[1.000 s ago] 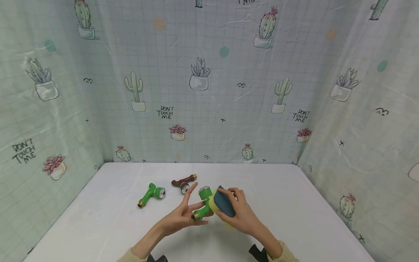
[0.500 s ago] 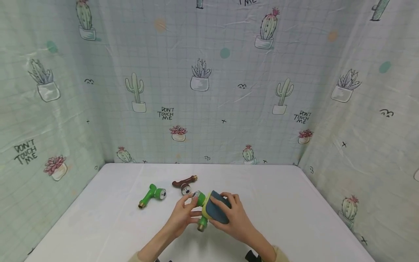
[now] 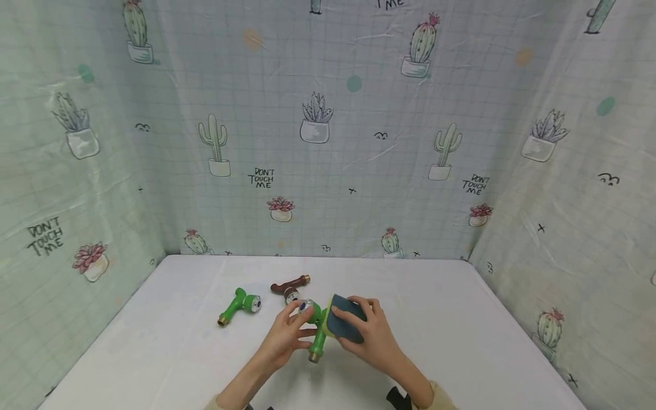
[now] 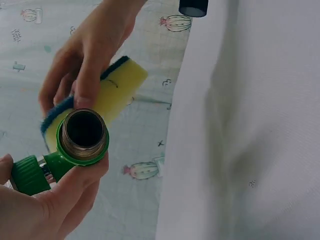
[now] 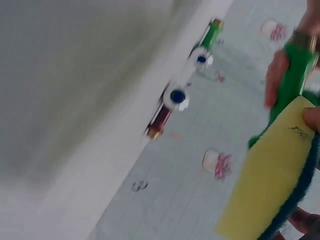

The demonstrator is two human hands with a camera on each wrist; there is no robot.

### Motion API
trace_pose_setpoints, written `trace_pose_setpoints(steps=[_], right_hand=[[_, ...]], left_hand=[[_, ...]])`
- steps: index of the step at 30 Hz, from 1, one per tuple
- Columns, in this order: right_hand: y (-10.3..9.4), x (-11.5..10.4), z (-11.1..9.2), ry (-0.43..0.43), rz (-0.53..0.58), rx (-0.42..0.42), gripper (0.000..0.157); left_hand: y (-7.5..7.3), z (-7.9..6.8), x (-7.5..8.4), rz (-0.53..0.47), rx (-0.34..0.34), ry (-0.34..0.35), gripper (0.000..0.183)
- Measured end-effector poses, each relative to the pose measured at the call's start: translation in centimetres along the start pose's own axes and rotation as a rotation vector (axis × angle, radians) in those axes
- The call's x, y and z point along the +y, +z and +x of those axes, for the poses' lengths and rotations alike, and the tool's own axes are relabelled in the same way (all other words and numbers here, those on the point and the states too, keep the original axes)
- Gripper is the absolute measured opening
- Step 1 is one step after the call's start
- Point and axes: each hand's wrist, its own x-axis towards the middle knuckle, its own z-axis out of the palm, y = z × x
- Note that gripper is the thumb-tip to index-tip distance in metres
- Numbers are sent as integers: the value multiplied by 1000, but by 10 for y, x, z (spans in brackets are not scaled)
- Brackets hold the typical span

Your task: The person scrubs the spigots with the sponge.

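Note:
My left hand point(image 3: 281, 337) holds a green faucet point(image 3: 318, 340) by its round knob, thumb and fingers about it, above the table. In the left wrist view the faucet's threaded brass inlet point(image 4: 84, 131) faces the camera. A sponge point(image 3: 344, 320), yellow with a dark blue scouring side, is gripped in my right hand point(image 3: 376, 336). Its yellow face lies against the faucet's body, and the fingers press on the blue side. In the right wrist view the sponge point(image 5: 272, 175) covers part of the green faucet point(image 5: 295, 75).
A second green faucet point(image 3: 238, 306) lies on the white table point(image 3: 435, 336), left of the hands. Behind the left hand lies a brown faucet point(image 3: 291, 286), partly hidden by the fingers. A cactus-print curtain point(image 3: 328, 171) encloses the table at back and sides.
The held faucet has turned in my left hand, its brass end swinging downward, and the left fingers have closed on its knob. The sponge has shifted slightly along the body.

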Motion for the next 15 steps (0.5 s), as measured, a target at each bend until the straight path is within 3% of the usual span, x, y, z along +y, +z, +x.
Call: trace_pose_setpoints(steps=[3,8,11,15], right_hand=[[-3,18,4,30,-5,23,56],[-14,28,9,12,70,45,57],[-19,16,11,-80,161,-5,60],[-19,-5,8,-210,185,-120,61]], left_hand=[[-2,-3,2,-5,0,-8,67],[-6,-5,5,-46,73,-9,64],[-6,-5,7,-74,119,-11,67],[-4,-4,7,-71,146,-29,67]])
